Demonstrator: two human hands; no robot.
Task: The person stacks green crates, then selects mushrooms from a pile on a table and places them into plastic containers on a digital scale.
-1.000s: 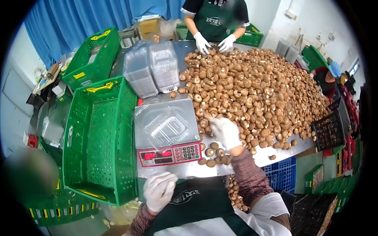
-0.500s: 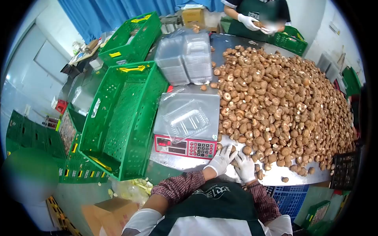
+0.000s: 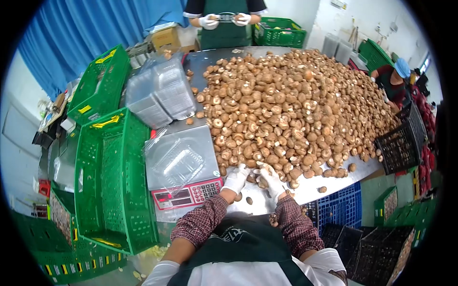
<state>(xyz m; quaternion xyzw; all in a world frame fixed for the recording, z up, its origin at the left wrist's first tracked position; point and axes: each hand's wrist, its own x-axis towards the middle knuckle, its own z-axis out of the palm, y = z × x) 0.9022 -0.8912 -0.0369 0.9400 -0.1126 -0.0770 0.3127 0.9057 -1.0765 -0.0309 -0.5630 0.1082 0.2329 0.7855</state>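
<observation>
My left hand (image 3: 236, 178), in a white glove, is at the near edge of a heap of brown mushrooms (image 3: 286, 109). Its fingers are stretched forward, touching the edge of the heap. Just to the right, my right hand (image 3: 270, 181), also gloved, curls its fingers round a mushroom (image 3: 262, 182); part of it is hidden by the glove. Another mushroom (image 3: 251, 178) lies between the hands. Left of my hands stands a red-and-grey digital scale (image 3: 210, 190) with a clear plastic tray (image 3: 179, 162) on its plate.
Stacked clear trays (image 3: 162, 90) stand behind the scale. At the left is a green crate (image 3: 112, 176), with another green crate (image 3: 98, 83) beyond. A black crate (image 3: 403, 138) tilts at the right edge. Across the table a co-worker (image 3: 225, 21) holds something; another person (image 3: 396, 81) bends at right.
The view has swung right, so the scale and crates sit further left. My hands have moved forward against the heap, and the right fingers have curled round a mushroom.
</observation>
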